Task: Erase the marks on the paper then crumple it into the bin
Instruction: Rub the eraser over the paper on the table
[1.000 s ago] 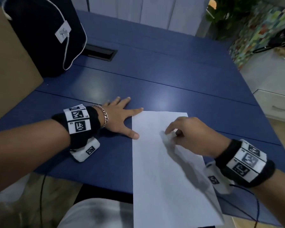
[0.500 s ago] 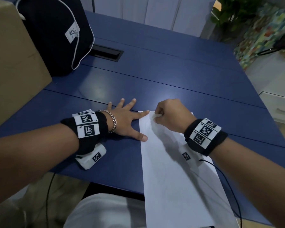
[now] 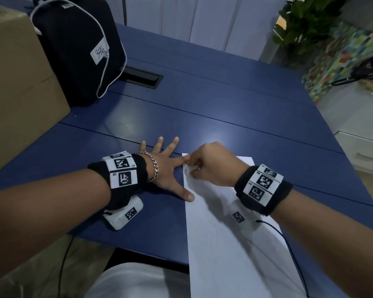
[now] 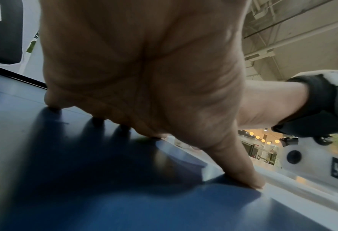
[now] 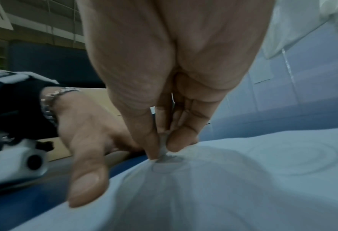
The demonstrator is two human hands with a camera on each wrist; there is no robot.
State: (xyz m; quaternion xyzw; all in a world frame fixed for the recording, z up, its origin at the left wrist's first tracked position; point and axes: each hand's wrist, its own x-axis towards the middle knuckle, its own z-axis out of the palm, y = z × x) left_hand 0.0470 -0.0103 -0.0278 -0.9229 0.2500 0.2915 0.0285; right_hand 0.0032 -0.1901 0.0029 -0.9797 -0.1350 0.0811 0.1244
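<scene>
A white sheet of paper (image 3: 228, 250) lies on the blue table (image 3: 202, 117), its near end hanging over the front edge. Faint pencil rings (image 5: 294, 157) show on the paper (image 5: 243, 187). My right hand (image 3: 211, 166) pinches a small grey eraser (image 5: 163, 146) between thumb and fingers and presses it on the sheet near its far left corner. My left hand (image 3: 166, 168) lies flat and spread on the table, thumb (image 4: 245, 176) and index finger on the sheet's left edge. No bin is in view.
A black bag (image 3: 78, 50) with a white tag and a cardboard box (image 3: 17, 87) stand at the far left. A black cable hatch (image 3: 142, 77) sits in the table behind them. A white drawer unit (image 3: 362, 147) stands beyond the table's right side.
My right hand has moved from the sheet's middle up and left to its far left corner, still pinching the eraser. The left hand has stayed flat on the paper's edge.
</scene>
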